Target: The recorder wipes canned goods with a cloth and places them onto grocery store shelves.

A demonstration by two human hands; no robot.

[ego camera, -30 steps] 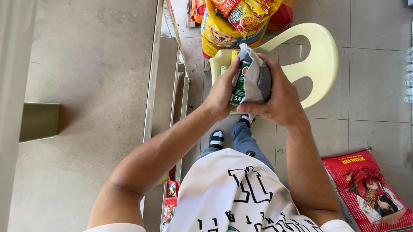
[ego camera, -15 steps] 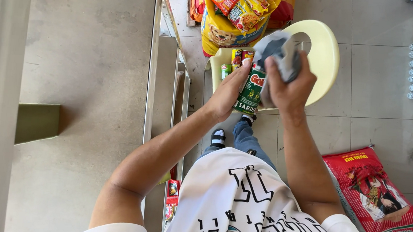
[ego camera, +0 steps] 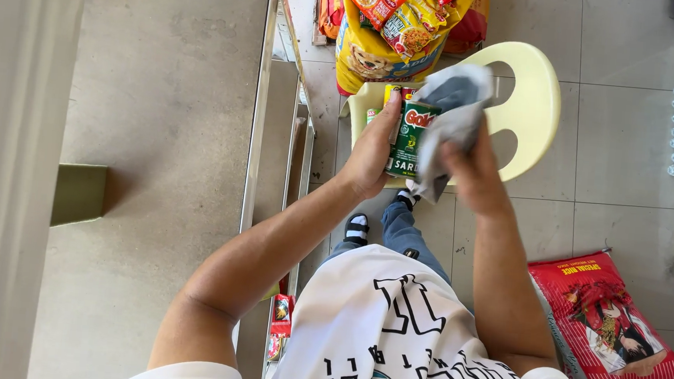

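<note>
Plastic chair [ego camera: 533, 93], pale yellow, below you; a green sardine can over it.
Your left hand [ego camera: 372, 148] closes round the can [ego camera: 407, 139]; your right hand [ego camera: 475, 164] pinches a grey cloth [ego camera: 451, 114] against its top. Hard rubbing could twist the can loose and drop it onto the chair.

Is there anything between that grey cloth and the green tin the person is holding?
Nothing visible. The left hand grips the green tin from its side, and the right hand presses the grey cloth straight against the tin's other side and top. The pale yellow chair sits below them.
</note>
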